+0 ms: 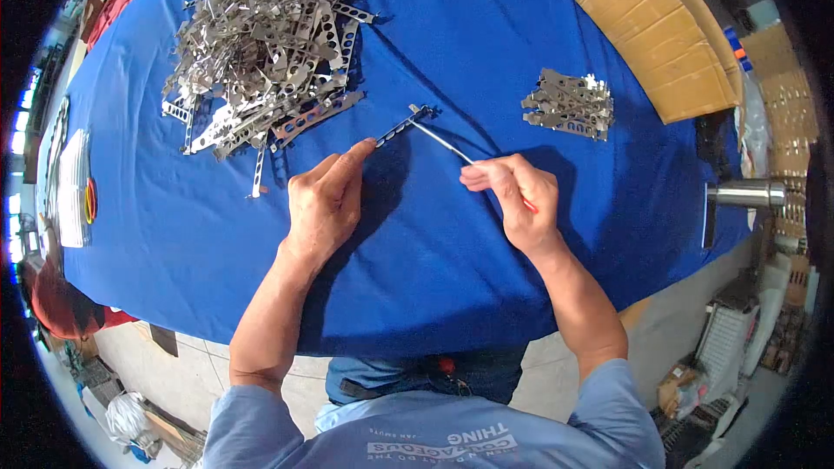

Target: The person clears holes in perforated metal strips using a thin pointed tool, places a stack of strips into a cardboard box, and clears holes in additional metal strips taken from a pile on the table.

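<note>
My left hand (326, 195) is closed on the near end of a narrow metal strip (395, 132), which slants up and away over the blue cloth. Closed fingers of my right hand (519, 195) grip a slim silver rod-shaped tool (443, 141); a bit of red, perhaps its handle, shows at the palm. The tool's tip meets the strip near its far end. Whether the tool is a file or a screwdriver, I cannot make out. Beyond my left hand lies a large heap of perforated metal strips (261, 52). A smaller, neater stack of metal strips (569, 104) lies beyond my right hand.
A blue cloth (452, 278) with wrinkles covers the table. Brown cardboard (665, 35) stands at the far right edge. A metal cylinder (751, 194) juts in at the right. Clear plastic (74, 187) lies along the left edge.
</note>
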A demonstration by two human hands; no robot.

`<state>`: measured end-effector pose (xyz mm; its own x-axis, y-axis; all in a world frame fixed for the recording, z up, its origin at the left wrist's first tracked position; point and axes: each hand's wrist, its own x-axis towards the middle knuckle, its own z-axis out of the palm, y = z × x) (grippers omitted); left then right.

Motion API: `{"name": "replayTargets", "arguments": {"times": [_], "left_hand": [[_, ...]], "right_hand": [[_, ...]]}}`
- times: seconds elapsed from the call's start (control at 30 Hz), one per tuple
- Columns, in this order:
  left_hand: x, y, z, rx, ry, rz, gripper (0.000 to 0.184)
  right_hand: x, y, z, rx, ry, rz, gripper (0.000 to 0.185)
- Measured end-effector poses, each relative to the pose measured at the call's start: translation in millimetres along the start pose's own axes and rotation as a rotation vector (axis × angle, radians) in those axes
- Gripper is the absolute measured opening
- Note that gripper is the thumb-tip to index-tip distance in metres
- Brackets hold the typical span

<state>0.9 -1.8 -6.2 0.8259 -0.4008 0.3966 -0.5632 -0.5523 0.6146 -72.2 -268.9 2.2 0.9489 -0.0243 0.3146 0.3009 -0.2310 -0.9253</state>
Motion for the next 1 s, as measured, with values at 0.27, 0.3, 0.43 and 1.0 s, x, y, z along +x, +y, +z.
{"name": "replayTargets", "arguments": {"times": [0.27, 0.3, 0.43, 1.0], "left_hand": [[0, 2, -3, 0.010, -0.039, -0.036, 0.030], [0, 2, -3, 0.012, -0.039, -0.037, 0.030], [1, 4, -4, 0.011, -0.045, -0.042, 0.030], [0, -1, 1, -0.002, 0.009, 0.007, 0.035]], "right_hand": [[0, 1, -3, -0.025, -0.011, -0.003, 0.025], [1, 1, -1, -0.007, 0.009, 0.005, 0.025], [1, 2, 2, -0.045, 0.003, -0.036, 0.026], [2, -2, 3, -0.041, 0.004, -0.042, 0.027]]}}
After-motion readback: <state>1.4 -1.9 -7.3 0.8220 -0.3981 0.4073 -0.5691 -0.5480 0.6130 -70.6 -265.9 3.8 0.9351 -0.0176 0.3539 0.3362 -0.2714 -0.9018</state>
